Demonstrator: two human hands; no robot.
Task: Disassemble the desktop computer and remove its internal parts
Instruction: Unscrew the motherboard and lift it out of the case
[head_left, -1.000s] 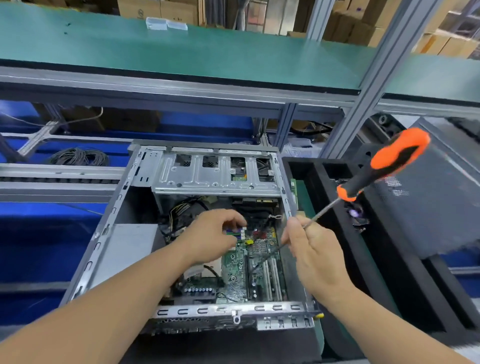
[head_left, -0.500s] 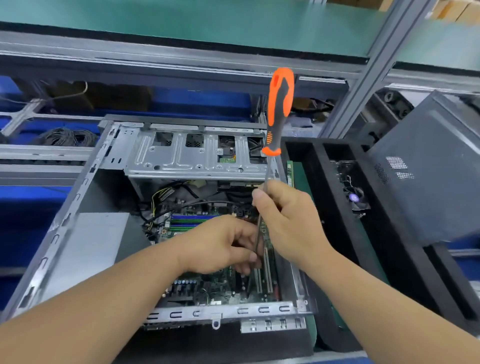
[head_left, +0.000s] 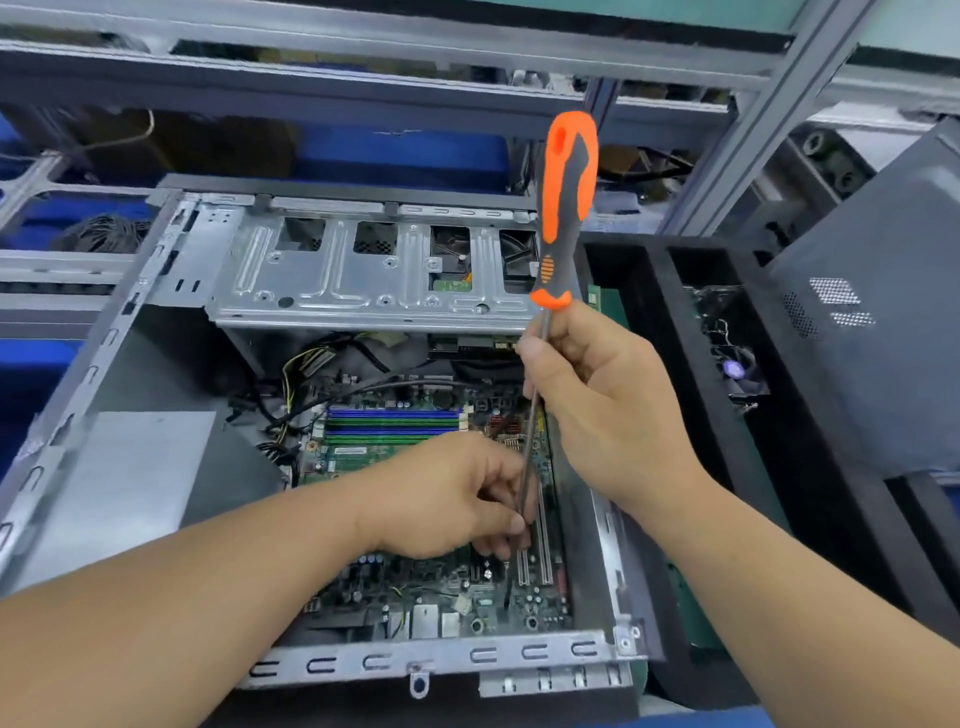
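An open desktop computer case (head_left: 130, 322) lies on its side in front of me, with the green motherboard (head_left: 395, 447) bare inside and a metal drive cage (head_left: 363, 280) at its far end. My right hand (head_left: 597, 400) grips the thin shaft of an orange-and-black screwdriver (head_left: 563, 208), which stands nearly upright with its handle up. The tip points down at the board near the expansion slots (head_left: 543, 545). My left hand (head_left: 447, 499) rests low over the board, its fingers pinched around the lower end of the shaft. The tip itself is hidden by those fingers.
A black foam tray (head_left: 654, 332) with compartments stands right of the case and holds a small fan (head_left: 737, 369). A dark grey side panel (head_left: 883, 332) leans at the far right. Black and yellow cables (head_left: 306, 364) lie inside the case. A metal shelf frame (head_left: 753, 130) crosses above.
The screwdriver swung from a slant to the right up to nearly vertical. My left hand slid down the board to the shaft's lower end. My right hand rose along the shaft.
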